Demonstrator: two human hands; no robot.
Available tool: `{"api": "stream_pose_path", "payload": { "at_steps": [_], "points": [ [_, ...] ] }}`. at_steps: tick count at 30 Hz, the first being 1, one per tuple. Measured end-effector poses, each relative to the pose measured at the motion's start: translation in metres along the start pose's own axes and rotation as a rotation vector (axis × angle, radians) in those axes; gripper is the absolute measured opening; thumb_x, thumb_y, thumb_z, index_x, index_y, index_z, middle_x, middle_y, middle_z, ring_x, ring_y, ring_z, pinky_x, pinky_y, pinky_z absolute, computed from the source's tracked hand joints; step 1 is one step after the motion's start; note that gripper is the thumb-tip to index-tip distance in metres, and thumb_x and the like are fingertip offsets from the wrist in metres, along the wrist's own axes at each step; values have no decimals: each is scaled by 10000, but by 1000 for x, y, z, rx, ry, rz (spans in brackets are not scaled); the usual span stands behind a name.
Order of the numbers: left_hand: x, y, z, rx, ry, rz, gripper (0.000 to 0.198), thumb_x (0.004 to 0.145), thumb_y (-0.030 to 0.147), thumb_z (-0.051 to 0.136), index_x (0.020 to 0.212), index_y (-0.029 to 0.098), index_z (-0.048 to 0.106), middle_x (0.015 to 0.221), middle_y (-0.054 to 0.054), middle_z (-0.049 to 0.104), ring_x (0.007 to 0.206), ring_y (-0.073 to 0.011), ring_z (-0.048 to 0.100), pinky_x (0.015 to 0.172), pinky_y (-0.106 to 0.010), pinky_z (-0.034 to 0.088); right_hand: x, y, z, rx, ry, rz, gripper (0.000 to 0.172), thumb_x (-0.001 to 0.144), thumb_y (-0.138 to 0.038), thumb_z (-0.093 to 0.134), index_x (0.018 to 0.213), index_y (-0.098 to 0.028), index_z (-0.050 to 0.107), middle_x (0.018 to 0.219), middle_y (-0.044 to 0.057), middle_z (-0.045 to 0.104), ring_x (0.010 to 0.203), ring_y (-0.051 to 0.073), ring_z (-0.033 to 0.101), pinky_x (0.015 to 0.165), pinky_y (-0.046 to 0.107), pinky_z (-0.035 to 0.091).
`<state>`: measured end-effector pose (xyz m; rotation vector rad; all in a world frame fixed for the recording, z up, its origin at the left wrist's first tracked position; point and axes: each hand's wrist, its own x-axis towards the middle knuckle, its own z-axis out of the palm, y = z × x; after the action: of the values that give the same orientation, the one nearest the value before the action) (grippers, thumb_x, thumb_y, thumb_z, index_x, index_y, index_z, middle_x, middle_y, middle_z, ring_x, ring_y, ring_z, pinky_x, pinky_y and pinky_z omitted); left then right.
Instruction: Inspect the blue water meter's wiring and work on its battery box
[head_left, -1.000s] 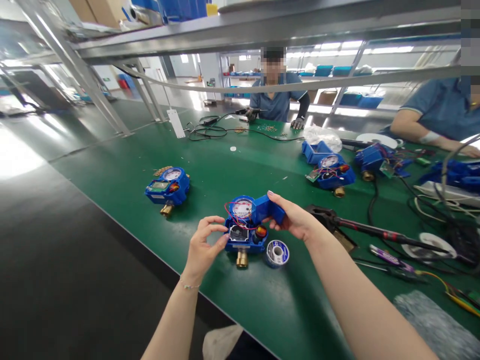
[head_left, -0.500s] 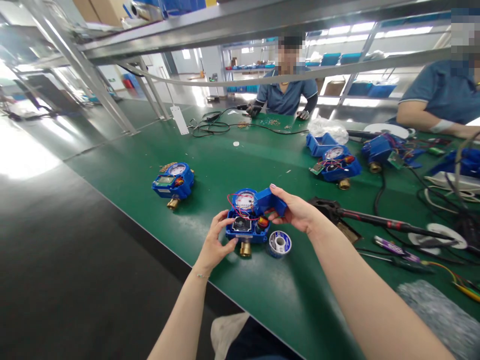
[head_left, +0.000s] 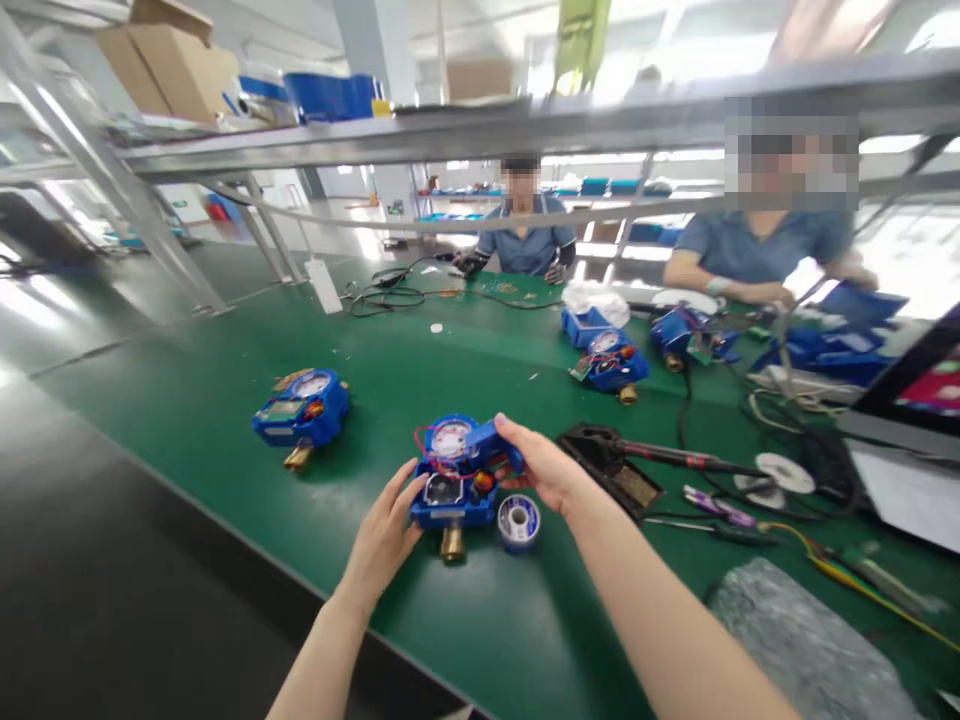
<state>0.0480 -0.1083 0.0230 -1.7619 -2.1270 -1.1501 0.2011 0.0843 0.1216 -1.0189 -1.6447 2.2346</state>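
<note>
A blue water meter [head_left: 452, 478] with red wires, an open housing and a brass fitting lies on the green bench [head_left: 225, 400] in front of me. My left hand [head_left: 386, 537] rests against its left side, fingers curled on the housing. My right hand [head_left: 541, 468] grips the blue cover piece at the meter's upper right. A small spool of solder wire [head_left: 518, 522] sits just right of the meter, under my right wrist.
Another blue meter [head_left: 301, 415] lies to the left. A soldering iron on its stand [head_left: 622, 467], cables and tools lie to the right. More meters [head_left: 613, 365] sit farther back. Two people in blue shirts work across the bench, under a metal shelf frame.
The camera has tilted up and shifted, showing more of the shelf and the people. My left hand has settled flatter against the meter's left side. My right hand keeps its grip on the cover.
</note>
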Motion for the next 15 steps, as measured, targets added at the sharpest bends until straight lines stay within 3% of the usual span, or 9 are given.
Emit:
{"api": "stream_pose_path", "payload": {
  "at_steps": [3,8,13,15],
  "points": [
    [1,-11,7,262,51,231,448,824,61,489,1255,161,421,1342,-172,428,1188,-256,495,907,-380,510,-1,4,1,-47,1,-65,478,768,-624,518,942,-178,520,765,7,588,544,81,516,507,218,434],
    [10,-29,16,384,192,452,307,849,130,494,1155,99,485,1244,-226,501,1130,-315,536,860,-425,523,-9,12,6,-169,124,-234,595,602,-557,717,1040,-201,526,875,18,588,753,148,561,689,287,456],
    [5,-66,24,413,187,574,394,830,225,546,1215,163,488,1180,-164,570,1056,-306,584,813,-392,558,-26,21,12,-309,205,-393,713,483,-437,810,1112,-251,529,1039,32,605,946,222,564,851,359,441],
    [-3,-83,30,370,185,519,396,821,223,555,1212,218,491,1152,-136,591,1034,-312,594,827,-430,552,-28,28,13,-352,208,-433,752,476,-429,810,1146,-263,513,1078,34,605,971,235,570,861,369,451]
  ]
}}
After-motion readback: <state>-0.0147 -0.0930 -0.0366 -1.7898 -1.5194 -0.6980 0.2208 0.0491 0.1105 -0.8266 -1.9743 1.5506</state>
